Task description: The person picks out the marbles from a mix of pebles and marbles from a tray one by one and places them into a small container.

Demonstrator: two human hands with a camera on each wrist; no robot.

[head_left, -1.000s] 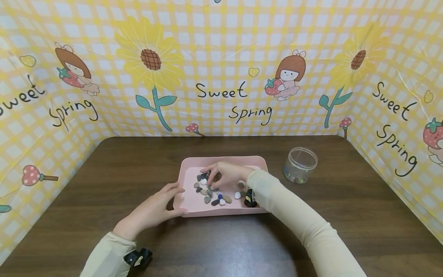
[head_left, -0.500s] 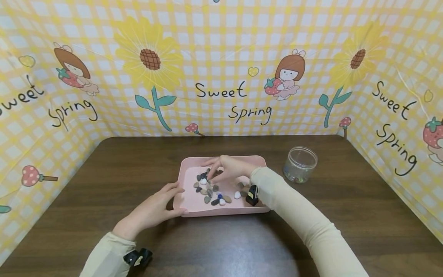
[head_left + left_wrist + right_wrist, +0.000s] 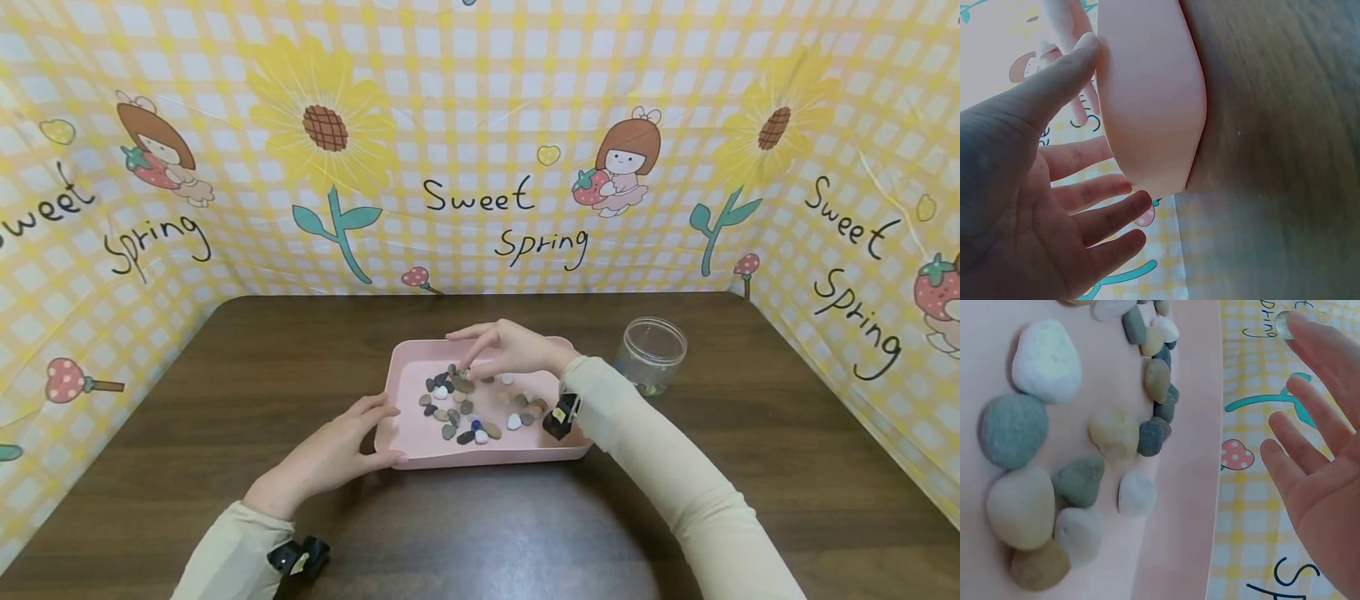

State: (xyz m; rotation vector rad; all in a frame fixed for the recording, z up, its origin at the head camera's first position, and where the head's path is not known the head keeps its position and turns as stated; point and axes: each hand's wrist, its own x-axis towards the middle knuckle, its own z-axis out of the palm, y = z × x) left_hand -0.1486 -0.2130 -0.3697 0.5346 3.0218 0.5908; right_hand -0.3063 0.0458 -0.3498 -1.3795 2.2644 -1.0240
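Observation:
My right hand is raised over the back of a shallow pink tray. In the right wrist view, its thumb and index finger pinch a clear glass marble, while the other fingers are spread apart. My left hand rests against the tray's left end, fingers loosely extended and thumb near the front corner. Inside the tray lie several pebbles in grey, tan, black and white, among them a white pebble. A dark blue marble sits between pebbles near the front.
To the tray's right stands a clear round jar without a lid, with some small coloured pieces at its bottom. The dark wooden table is enclosed by a yellow checked cloth at the back and sides.
My right hand has lifted from among the pebbles and moved up and to the right, carrying the marble. The left hand and the tray stay put.

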